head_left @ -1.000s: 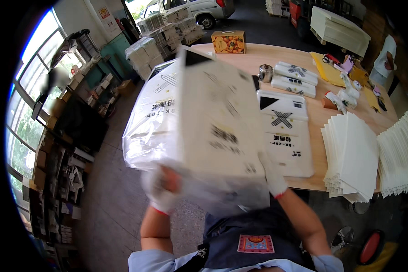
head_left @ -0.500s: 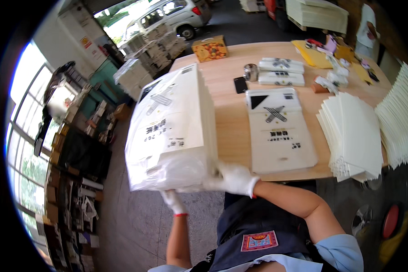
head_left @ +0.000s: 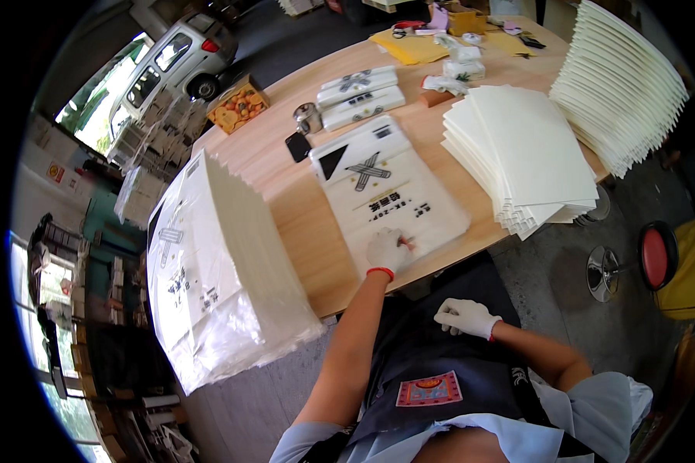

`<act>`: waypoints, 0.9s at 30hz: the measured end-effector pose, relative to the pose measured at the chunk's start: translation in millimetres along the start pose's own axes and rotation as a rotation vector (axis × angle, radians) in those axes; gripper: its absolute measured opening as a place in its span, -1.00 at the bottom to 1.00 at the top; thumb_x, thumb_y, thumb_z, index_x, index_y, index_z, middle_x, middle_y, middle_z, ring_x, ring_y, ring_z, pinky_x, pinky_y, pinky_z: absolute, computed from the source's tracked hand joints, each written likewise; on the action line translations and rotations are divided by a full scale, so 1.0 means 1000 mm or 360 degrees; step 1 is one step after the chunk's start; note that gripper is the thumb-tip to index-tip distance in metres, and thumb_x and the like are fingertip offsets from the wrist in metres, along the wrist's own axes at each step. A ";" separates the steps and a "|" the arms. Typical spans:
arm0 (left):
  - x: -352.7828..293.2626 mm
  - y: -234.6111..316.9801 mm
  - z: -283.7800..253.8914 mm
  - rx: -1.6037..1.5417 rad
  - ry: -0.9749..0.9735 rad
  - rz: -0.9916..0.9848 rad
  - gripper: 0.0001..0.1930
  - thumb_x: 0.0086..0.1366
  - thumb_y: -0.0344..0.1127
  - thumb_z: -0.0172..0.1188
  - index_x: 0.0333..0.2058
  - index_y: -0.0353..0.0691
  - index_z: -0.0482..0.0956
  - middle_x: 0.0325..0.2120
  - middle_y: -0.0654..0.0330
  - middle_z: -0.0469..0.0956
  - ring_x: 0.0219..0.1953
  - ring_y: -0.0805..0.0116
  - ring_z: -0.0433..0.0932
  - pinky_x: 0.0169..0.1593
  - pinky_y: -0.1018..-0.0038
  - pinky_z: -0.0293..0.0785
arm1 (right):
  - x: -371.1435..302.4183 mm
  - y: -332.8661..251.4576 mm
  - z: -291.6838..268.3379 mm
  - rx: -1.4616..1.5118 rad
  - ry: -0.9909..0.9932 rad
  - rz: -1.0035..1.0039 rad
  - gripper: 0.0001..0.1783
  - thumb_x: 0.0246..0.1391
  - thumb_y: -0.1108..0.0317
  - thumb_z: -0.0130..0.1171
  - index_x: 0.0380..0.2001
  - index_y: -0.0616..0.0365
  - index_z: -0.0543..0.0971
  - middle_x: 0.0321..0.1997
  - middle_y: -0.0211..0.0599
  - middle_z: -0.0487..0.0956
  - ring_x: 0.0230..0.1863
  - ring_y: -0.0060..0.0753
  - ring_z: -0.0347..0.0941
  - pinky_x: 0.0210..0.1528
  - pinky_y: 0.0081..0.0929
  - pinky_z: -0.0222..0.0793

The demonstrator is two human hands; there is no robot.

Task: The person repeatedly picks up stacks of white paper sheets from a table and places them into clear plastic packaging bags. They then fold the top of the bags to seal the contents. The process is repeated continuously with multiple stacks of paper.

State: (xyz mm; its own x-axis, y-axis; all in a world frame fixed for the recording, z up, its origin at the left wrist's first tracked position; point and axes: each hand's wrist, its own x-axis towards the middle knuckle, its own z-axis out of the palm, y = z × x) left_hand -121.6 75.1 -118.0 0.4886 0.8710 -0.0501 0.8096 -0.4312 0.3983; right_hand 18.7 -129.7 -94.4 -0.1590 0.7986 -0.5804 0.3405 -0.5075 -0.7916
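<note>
the bagged white paper stack point(head_left: 208, 266) seems finished at tabletop's point(head_left: 305, 224) left edge; flat plastic bags point(head_left: 398, 185) remain under left hand point(head_left: 388, 249), grip unclear, right hand point(head_left: 467, 317) half-open.

Daylight reaches me through windows point(head_left: 76, 418) on the left, glare whitens the plastic wrap point(head_left: 222, 330), and my view's edges bend into black

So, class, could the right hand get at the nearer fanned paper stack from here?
Probably yes: the right hand looks empty, the paper stack sits at the near edge of the table on that side, and nothing appears to block the way.
</note>
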 end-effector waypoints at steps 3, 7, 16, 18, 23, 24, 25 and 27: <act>0.019 -0.021 0.003 -0.0075 -0.0132 0.0015 -0.79 0.14 -0.08 0.15 -0.46 -0.07 0.59 -0.29 0.09 0.54 -0.20 0.09 0.50 -0.16 0.24 0.39 | -0.003 0.006 0.001 0.0154 0.0029 -0.0003 -0.65 0.14 0.04 0.08 -0.32 0.14 0.50 -0.49 -0.35 0.59 -0.55 -0.55 0.50 -0.43 -0.57 0.42; 0.028 -0.038 -0.006 -0.0450 -0.0209 -0.0062 -0.70 0.23 -0.09 0.07 -0.47 -0.20 0.58 -0.37 0.09 0.56 -0.25 0.14 0.52 -0.16 0.32 0.39 | 0.018 0.001 -0.009 0.0478 -0.0047 -0.0080 -0.69 0.16 0.10 0.07 -0.32 0.15 0.49 -0.48 -0.30 0.57 -0.56 -0.54 0.47 -0.49 -0.59 0.41; 0.054 -0.022 -0.044 -0.1584 0.0214 0.0102 -0.81 0.29 -0.30 0.06 -0.16 -0.19 0.49 -0.39 0.19 0.54 -0.30 0.40 0.48 -0.17 0.46 0.39 | 0.149 -0.083 -0.057 0.0991 0.0445 -0.0176 -0.40 0.20 -0.12 -0.14 -0.01 0.18 0.48 -0.09 -0.11 0.55 -0.22 -0.16 0.51 -0.06 -0.32 0.35; 0.055 -0.007 -0.086 -0.2225 0.0280 0.0128 -0.73 0.31 -0.33 0.04 -0.03 -0.19 0.42 -0.35 0.27 0.53 -0.33 0.52 0.43 -0.21 0.55 0.37 | 0.148 -0.052 -0.071 0.0014 0.0673 -0.0228 -0.41 0.19 -0.13 -0.15 -0.04 0.16 0.50 -0.17 -0.09 0.57 -0.20 -0.14 0.51 -0.08 -0.29 0.36; 0.039 0.018 -0.127 -0.1743 0.0173 -0.0038 -0.62 0.25 -0.55 0.03 0.05 -0.15 0.42 -0.31 0.27 0.55 -0.45 0.59 0.44 -0.33 0.58 0.44 | 0.088 -0.045 -0.097 -0.0120 0.0501 -0.0014 -0.48 0.17 -0.07 -0.14 -0.12 0.12 0.54 -0.26 -0.04 0.59 -0.18 -0.07 0.51 -0.13 -0.27 0.38; 0.036 0.031 -0.121 -0.1659 0.0096 0.0014 -0.63 0.24 -0.57 0.02 0.03 -0.16 0.44 -0.30 0.26 0.56 -0.46 0.59 0.44 -0.37 0.58 0.44 | 0.078 -0.056 -0.097 -0.0049 0.0575 -0.0026 -0.51 0.17 -0.04 -0.14 -0.16 0.11 0.56 -0.27 -0.06 0.59 -0.19 -0.08 0.52 -0.15 -0.27 0.38; 0.027 0.047 -0.113 -0.1566 0.0016 0.0060 -0.63 0.23 -0.59 0.02 0.01 -0.17 0.46 -0.28 0.26 0.57 -0.47 0.59 0.45 -0.41 0.57 0.44 | 0.075 -0.065 -0.092 0.0030 0.0641 -0.0039 -0.54 0.18 -0.01 -0.14 -0.20 0.11 0.58 -0.27 -0.09 0.59 -0.21 -0.09 0.52 -0.17 -0.27 0.39; 0.007 0.077 -0.092 -0.1277 0.0169 0.0514 -0.62 0.16 -0.62 0.04 -0.03 -0.17 0.50 -0.28 0.23 0.59 -0.51 0.53 0.48 -0.47 0.51 0.44 | 0.078 -0.085 -0.073 -0.0118 0.1144 -0.1008 -0.58 0.14 0.03 -0.08 -0.30 0.14 0.59 -0.29 -0.15 0.60 -0.24 -0.16 0.53 -0.20 -0.29 0.40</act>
State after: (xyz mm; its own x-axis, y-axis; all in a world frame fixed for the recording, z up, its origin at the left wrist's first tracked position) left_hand -85.7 69.7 -3.4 0.5895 0.7692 0.2467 0.1429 -0.3999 0.9054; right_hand 44.8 -0.6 -58.3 0.2644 0.9375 0.2264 0.4481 0.0885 -0.8896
